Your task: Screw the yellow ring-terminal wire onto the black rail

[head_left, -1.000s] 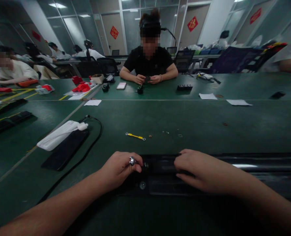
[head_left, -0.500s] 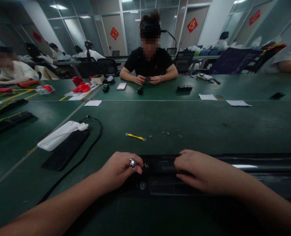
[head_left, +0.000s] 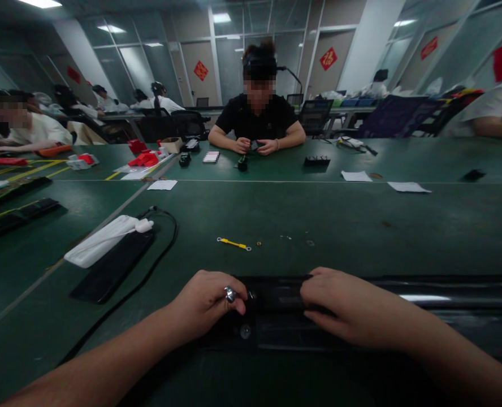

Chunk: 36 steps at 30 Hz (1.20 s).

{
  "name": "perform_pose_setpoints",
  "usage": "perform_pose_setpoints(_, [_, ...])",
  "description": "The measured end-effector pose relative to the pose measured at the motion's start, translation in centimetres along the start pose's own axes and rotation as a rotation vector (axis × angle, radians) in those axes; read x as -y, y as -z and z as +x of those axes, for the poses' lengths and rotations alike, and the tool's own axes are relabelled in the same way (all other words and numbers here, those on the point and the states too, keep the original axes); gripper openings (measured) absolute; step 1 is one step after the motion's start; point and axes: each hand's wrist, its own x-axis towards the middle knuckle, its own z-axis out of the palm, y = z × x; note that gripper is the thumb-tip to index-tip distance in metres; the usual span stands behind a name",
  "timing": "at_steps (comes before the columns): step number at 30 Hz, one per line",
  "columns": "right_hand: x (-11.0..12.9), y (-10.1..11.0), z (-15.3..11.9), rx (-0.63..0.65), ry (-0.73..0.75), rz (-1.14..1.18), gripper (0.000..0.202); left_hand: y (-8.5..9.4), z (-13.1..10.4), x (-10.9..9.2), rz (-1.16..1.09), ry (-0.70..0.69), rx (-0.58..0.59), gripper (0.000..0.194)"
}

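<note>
A long, glossy black housing (head_left: 278,289) lies crosswise in front of me, running off to the right. At its left end, my left hand (head_left: 211,302) is closed with thumb and fingers pinched together. A shiny silver piece (head_left: 230,294) shows at its curled fingers; whether it is a ring or a loose part I cannot tell. Below that hand a round metal screw head (head_left: 245,332) sits on the housing. My right hand (head_left: 333,305) is wrapped over the housing, fingertips at its far edge and thumb on the near side.
Beyond the housing lie a yellow strap with ring ends (head_left: 234,244), a small brass-coloured nut (head_left: 259,243) and tiny bits. To the left are a black phone-like slab (head_left: 111,271), a white pouch (head_left: 102,240) and a black cable (head_left: 149,274). A co-worker (head_left: 257,116) sits opposite.
The whole view has shifted, so the table and both hands appear slightly lower. Both hands keep their places on the housing.
</note>
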Motion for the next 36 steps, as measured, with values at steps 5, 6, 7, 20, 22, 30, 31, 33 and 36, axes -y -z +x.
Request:
perform_pose_setpoints(5, [0.12, 0.07, -0.09, -0.010, 0.000, 0.005, 0.010, 0.02, 0.20, -0.30, -0.009, 0.009, -0.011, 0.012])
perform_pose_setpoints(6, [0.13, 0.04, -0.11, -0.013, 0.000, 0.007, 0.009, 0.00, 0.19, -0.31, -0.013, 0.011, -0.014, 0.013])
perform_pose_setpoints(7, [0.14, 0.01, -0.13, -0.017, -0.003, 0.008, 0.009, -0.03, 0.17, -0.30, -0.021, 0.010, -0.014, 0.014])
perform_pose_setpoints(20, [0.25, -0.11, -0.05, -0.040, -0.027, 0.012, 0.005, -0.24, -0.02, 0.14, -0.040, -0.011, -0.005, 0.034])
perform_pose_setpoints(22, [0.27, -0.06, -0.05, -0.038, -0.029, 0.016, 0.005, -0.21, 0.02, 0.08, -0.036, -0.001, -0.001, 0.036])
perform_pose_setpoints(30, [0.24, -0.25, -0.19, -0.053, -0.018, 0.020, 0.005, -0.16, 0.08, 0.03, -0.020, -0.034, -0.007, 0.042])
perform_pose_setpoints(31, [0.19, -0.31, -0.20, -0.054, -0.013, 0.021, 0.005, -0.16, 0.04, 0.03, -0.014, -0.024, -0.001, 0.040])
perform_pose_setpoints(33, [0.10, -0.39, -0.19, -0.055, -0.006, 0.021, 0.005, -0.15, -0.05, 0.01, -0.008, -0.004, 0.009, 0.037])
perform_pose_setpoints(36, [0.11, -0.32, -0.16, -0.056, -0.011, 0.014, 0.006, -0.15, -0.15, -0.07, -0.012, -0.008, 0.019, 0.034])
